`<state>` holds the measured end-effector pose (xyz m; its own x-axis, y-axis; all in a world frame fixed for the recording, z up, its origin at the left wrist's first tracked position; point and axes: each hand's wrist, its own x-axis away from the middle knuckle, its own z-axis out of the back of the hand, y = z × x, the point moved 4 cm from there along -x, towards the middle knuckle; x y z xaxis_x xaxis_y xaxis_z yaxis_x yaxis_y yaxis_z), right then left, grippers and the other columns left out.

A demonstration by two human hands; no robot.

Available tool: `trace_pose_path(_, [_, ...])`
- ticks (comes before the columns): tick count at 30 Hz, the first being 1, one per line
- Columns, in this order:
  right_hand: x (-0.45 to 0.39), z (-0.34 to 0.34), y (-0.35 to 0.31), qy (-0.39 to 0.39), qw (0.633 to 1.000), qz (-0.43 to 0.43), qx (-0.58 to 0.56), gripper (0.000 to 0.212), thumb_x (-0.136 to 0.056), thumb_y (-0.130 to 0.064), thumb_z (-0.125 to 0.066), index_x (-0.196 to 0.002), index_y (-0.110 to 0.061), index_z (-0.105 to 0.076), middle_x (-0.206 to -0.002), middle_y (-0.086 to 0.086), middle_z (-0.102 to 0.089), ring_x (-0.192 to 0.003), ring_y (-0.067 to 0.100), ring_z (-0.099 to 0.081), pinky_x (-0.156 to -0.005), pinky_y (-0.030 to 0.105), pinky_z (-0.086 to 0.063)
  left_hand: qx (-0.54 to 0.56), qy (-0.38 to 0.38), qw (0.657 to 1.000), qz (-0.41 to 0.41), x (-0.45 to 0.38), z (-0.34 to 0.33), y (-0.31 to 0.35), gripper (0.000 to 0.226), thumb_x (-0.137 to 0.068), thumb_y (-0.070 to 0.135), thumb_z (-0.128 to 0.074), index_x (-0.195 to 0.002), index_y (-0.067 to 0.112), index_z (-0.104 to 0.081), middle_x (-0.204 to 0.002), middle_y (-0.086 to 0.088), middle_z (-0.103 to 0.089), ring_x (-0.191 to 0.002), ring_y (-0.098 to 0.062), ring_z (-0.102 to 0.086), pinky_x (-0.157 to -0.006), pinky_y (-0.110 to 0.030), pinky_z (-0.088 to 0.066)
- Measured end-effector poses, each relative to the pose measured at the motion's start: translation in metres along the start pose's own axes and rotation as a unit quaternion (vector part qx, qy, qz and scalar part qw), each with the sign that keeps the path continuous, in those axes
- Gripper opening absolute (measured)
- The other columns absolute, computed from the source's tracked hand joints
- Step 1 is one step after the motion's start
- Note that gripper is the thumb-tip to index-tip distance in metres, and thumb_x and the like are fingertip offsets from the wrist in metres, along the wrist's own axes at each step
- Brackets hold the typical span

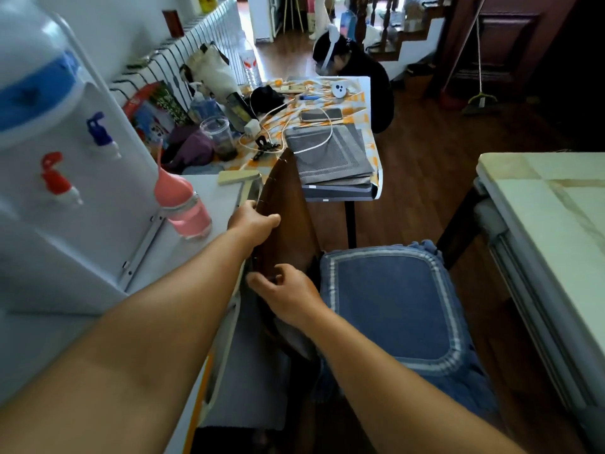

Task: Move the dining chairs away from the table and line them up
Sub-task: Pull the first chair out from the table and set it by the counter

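Note:
A dark brown dining chair (288,204) stands in front of me, its tall backrest seen edge-on and its seat covered by a blue cushion (393,306). My left hand (253,224) is closed around the backrest's top edge. My right hand (288,294) grips the same backrest lower down, next to the cushion. The pale marble dining table (556,204) lies at the right, a short gap away from the chair's seat.
A white water dispenser (59,158) with a pink bottle (183,204) stands at the left. Beyond the chair is a cluttered side table (370,103) with phones, cables and grey mats. A person (353,67) sits at its far end. Wooden floor runs between the tables.

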<state>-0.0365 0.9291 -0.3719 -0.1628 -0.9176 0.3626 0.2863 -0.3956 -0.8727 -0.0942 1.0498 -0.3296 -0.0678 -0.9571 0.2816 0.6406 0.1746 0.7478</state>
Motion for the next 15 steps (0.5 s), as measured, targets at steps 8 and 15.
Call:
trace_pose_path(8, [0.047, 0.042, 0.037, 0.16, 0.986, 0.031, -0.04, 0.048, -0.082, -0.055, -0.058, -0.113, -0.018, -0.056, -0.084, -0.015, -0.056, -0.087, 0.012, -0.058, -0.068, 0.024, -0.042, -0.017, 0.155, 0.986, -0.06, 0.044, -0.008, 0.02, 0.059, -0.083, 0.04, -0.062, -0.133, 0.014, -0.044, -0.134, -0.013, -0.051, -0.124, -0.03, -0.046, -0.099, -0.043, -0.043])
trace_pose_path(15, [0.138, 0.094, 0.074, 0.25, 0.965, 0.07, -0.028, 0.03, -0.09, -0.044, -0.053, -0.1, -0.017, -0.055, -0.079, -0.013, -0.055, -0.079, 0.012, -0.056, -0.07, 0.028, -0.042, 0.116, 0.134, 0.977, -0.118, 0.139, -0.038, 0.027, 0.044, -0.085, 0.035, -0.062, -0.122, 0.013, -0.053, -0.117, -0.008, -0.063, -0.103, -0.021, -0.059, -0.09, -0.035, -0.049])
